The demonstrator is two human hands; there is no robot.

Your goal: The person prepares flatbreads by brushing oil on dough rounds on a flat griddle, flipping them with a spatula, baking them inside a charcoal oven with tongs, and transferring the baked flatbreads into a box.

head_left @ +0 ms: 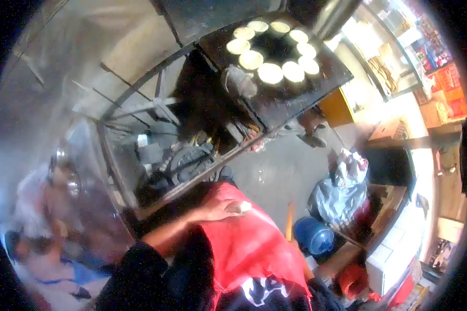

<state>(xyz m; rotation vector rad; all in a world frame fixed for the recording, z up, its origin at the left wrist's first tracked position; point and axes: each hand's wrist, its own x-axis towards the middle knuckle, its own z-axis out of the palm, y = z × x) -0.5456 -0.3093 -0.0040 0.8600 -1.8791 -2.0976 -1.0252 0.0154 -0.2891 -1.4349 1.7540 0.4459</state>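
The biggest thing is the dark bench (316,85), up at the top, with an open frame under it. The gray floor (275,171) runs beside it. Next comes the red apron (251,238) that the person wears, spread over the lap.

On the right side, near the bottom, is a long white box (392,262). A gray plastic bag (333,199) sits past it, puffy and crumpled. A round blue jug (313,235) is just beside the apron and lies on its side.

Now the hands. The left hand (222,208) rests low over the red apron. Its fingers are bent in and mostly closed, and it has hold of something small. The right hand (295,246) is mostly hidden behind the apron's edge, so I cannot tell how open it is or if it grips anything.

A gray cloth (239,81) lies bunched up at the near side of the bench top. Close to it, flat cakes (270,73), round and pale, make a ring on the bench. A thin tan stick (290,217) stands up right by the right hand. Smallest is the pale lump (238,207) at the left hand's fingers.
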